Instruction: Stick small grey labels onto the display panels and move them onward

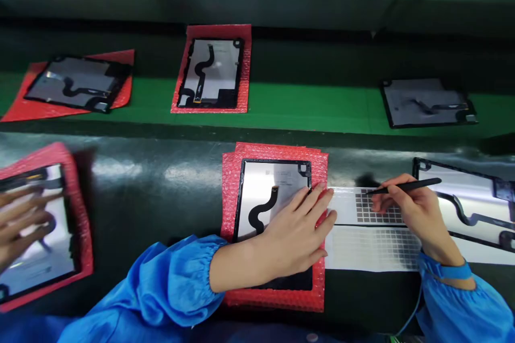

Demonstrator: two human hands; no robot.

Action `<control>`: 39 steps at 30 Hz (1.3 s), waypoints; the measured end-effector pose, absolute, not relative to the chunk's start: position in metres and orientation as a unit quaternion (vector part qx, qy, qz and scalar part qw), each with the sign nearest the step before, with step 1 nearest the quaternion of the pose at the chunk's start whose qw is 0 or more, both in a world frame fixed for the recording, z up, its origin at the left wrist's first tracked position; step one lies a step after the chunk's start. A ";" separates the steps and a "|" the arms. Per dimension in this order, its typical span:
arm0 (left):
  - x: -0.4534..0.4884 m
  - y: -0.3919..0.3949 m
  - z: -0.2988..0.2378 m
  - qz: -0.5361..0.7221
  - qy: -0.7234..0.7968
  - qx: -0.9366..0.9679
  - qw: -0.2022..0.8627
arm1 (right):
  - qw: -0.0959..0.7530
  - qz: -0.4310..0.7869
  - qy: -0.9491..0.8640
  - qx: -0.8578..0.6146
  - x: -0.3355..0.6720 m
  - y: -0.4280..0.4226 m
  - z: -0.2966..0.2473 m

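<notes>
My left hand (300, 230) lies flat, fingers stretched out, on a tablet screen panel (265, 193) with a black flex cable, which rests on red bubble wrap (277, 161). My right hand (406, 209) pinches black tweezers (406, 186), their tip over a white sheet of small dark square stickers (374, 211). Both arms wear blue sleeves; a blue wrist strap is on the right.
Another panel (470, 203) lies at the right. A co-worker's hands (18, 225) touch a panel on red wrap at the left. On the green conveyor belt (306, 104) behind lie three more panels (211, 69), two on red wrap.
</notes>
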State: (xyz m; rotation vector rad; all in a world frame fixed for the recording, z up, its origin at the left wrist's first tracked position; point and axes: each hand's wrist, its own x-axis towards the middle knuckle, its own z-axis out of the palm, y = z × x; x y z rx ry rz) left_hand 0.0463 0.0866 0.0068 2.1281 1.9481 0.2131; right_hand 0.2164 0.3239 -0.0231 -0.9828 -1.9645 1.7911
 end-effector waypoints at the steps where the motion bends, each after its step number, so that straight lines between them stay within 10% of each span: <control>1: 0.048 0.083 0.010 0.082 0.666 0.733 0.117 | 0.162 0.621 -0.687 -0.342 0.216 0.323 -0.021; 39: 0.063 0.046 0.003 0.063 0.740 0.651 0.160 | 0.085 0.698 -0.659 -0.267 0.174 0.256 -0.022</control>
